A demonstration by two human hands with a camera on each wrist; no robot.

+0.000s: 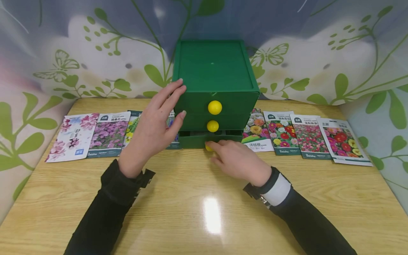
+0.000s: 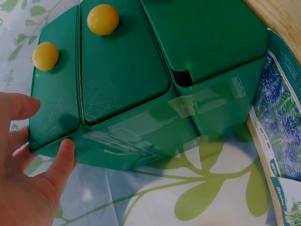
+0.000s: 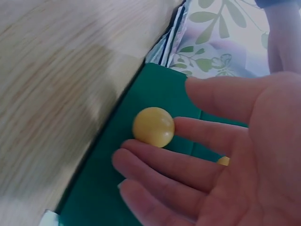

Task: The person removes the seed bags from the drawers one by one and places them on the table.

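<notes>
A green drawer box [image 1: 216, 67] with yellow ball knobs stands at the back of the table. My left hand [image 1: 157, 122] lies at its upper left front corner, fingers fairly straight, thumb apart in front of the face. In the left wrist view, fingers reach about the same corner. My right hand [image 1: 239, 159] is at the lowest yellow knob [image 3: 154, 127]. Extended fingers touch this knob in the right wrist view, while the thumb stays off it. The bottom drawer [image 1: 191, 142] sticks out slightly, leaving a dark gap above its front.
Flower seed packets lie on the table [image 1: 178, 202] on both sides of the box, among them a pink one [image 1: 74, 136] at far left and a red-and-yellow one [image 1: 344, 141] at far right. A patterned cloth [image 1: 111, 67] hangs behind. Clear tape [image 2: 122, 141] crosses the box's side.
</notes>
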